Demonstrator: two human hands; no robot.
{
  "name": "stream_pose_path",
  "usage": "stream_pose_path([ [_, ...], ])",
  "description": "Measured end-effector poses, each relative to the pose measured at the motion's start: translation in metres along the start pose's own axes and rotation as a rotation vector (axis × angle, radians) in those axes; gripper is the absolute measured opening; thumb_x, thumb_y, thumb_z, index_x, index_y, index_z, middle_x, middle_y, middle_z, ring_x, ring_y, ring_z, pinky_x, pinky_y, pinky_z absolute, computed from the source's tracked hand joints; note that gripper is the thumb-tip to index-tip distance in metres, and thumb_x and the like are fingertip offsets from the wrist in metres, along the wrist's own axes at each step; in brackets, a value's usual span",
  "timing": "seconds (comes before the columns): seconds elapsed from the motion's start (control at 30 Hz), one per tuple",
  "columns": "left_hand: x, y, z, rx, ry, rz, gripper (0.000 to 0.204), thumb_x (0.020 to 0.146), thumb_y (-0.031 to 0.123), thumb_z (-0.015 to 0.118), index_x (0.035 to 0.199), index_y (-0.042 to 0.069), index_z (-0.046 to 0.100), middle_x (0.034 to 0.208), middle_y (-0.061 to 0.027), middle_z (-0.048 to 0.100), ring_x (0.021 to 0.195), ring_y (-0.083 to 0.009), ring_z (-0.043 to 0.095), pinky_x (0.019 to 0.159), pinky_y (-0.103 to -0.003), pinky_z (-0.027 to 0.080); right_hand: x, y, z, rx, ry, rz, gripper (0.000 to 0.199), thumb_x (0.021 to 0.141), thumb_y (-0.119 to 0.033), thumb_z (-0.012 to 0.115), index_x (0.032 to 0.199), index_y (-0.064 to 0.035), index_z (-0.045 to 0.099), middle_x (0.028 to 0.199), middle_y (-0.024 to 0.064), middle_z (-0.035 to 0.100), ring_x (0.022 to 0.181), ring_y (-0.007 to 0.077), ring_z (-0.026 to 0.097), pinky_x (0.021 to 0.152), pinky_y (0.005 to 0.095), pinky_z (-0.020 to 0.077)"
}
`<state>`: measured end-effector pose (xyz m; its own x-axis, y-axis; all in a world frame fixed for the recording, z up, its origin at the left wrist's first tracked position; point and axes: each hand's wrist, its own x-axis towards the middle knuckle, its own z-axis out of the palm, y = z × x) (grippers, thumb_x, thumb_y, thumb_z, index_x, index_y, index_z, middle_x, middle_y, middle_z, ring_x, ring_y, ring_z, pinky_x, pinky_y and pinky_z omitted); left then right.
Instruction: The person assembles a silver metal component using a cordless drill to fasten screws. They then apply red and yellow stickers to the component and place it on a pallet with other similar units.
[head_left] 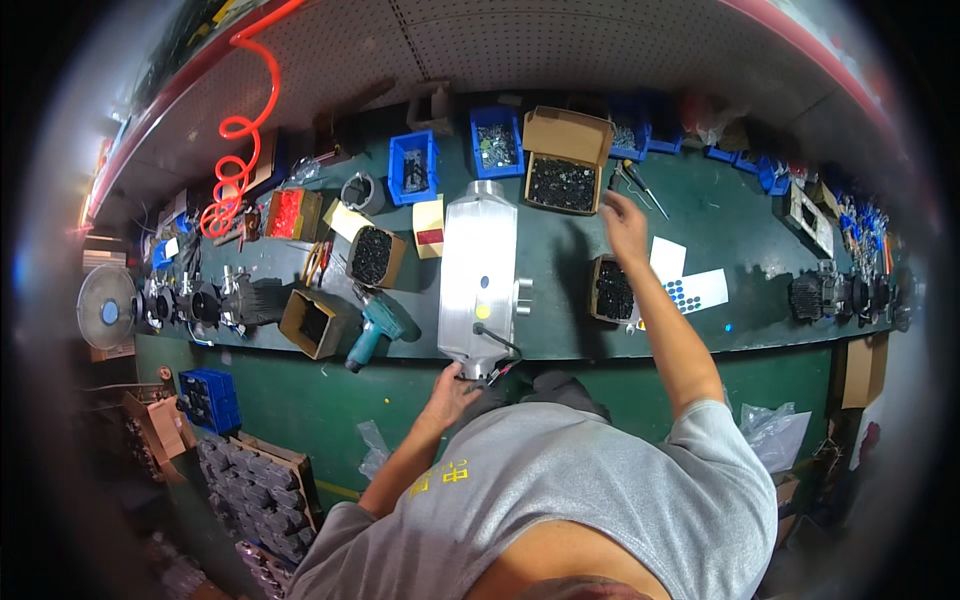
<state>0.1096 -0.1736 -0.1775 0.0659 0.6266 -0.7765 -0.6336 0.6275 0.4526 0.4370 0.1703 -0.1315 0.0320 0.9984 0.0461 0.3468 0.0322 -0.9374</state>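
A long silver metal housing point(478, 250) lies on the green workbench, its near end at the front edge. It bears a blue dot and a yellow dot, and a short black cable point(497, 338) comes from its near part. My left hand point(453, 397) grips that near end, fingers curled against it. Stretched forward over the bench, my right hand point(626, 228) is closed, its fingertips hidden; whatever they may hold does not show. Just beyond them is a dark tool point(615, 178), beside a cardboard box of small black parts point(562, 184) and a screwdriver point(645, 187).
A teal cordless drill point(376, 328) lies left of the housing. Around it stand an open box of black pieces point(372, 256) and blue bins point(413, 167). Sheets of round stickers point(697, 292) lie on the right. A red coiled hose point(236, 160) hangs at the left.
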Motion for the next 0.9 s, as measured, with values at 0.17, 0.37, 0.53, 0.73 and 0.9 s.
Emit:
stream_pose_path([
  [0.17,-0.005,-0.005,0.023,-0.168,-0.073,0.041,0.064,0.091,0.054,0.053,0.142,0.017,0.044,0.136,-0.0068,0.056,0.129,-0.0256,0.051,0.106,-0.053,0.038,0.061,-0.031,0.141,0.136,-0.376,-0.071,0.04,0.096,-0.018,0.062,0.131,0.0017,0.062,0.129,0.0148,0.066,0.119,0.0225,0.061,0.103,0.0321,0.0467],
  [0.37,0.002,-0.013,0.035,-0.229,-0.036,0.164,0.06,0.092,0.051,0.05,0.138,0.012,0.047,0.137,-0.0084,0.056,0.125,-0.0283,0.054,0.102,-0.052,0.043,0.069,-0.049,0.179,0.148,-0.547,0.13,0.032,0.092,-0.017,0.062,0.115,0.0017,0.072,0.107,0.0152,0.073,0.099,0.0203,0.068,0.09,0.0315,0.0518],
  [0.53,-0.015,0.021,-0.001,0.149,0.137,0.222,0.064,0.094,0.05,0.049,0.141,0.006,0.046,0.133,-0.0111,0.059,0.113,-0.028,0.061,0.091,-0.044,0.052,0.048,-0.058,0.121,0.277,-0.4,0.213,0.032,0.095,-0.025,0.062,0.115,-0.002,0.073,0.106,0.009,0.072,0.103,0.018,0.064,0.093,0.0306,0.0481],
  [0.73,-0.109,0.152,0.107,0.761,0.039,0.668,0.072,0.086,0.014,0.073,0.146,0.009,0.034,0.102,-0.0113,0.069,0.083,-0.0137,0.065,0.068,-0.027,0.053,0.013,-0.006,0.058,0.49,-0.21,0.671,0.077,0.089,-0.065,0.063,0.131,-0.0013,0.06,0.138,0.0162,0.056,0.124,0.0267,0.054,0.104,0.0371,0.0427],
  [0.9,-0.108,0.19,0.173,1.106,-0.006,0.714,0.08,0.079,0.019,0.083,0.142,0.004,0.036,0.094,-0.0116,0.071,0.075,-0.0107,0.065,0.065,-0.025,0.052,-0.001,0.046,0.064,0.771,-0.299,0.885,0.097,0.087,-0.077,0.053,0.145,0.0005,0.046,0.144,0.0199,0.053,0.126,0.0294,0.056,0.106,0.0409,0.0449],
])
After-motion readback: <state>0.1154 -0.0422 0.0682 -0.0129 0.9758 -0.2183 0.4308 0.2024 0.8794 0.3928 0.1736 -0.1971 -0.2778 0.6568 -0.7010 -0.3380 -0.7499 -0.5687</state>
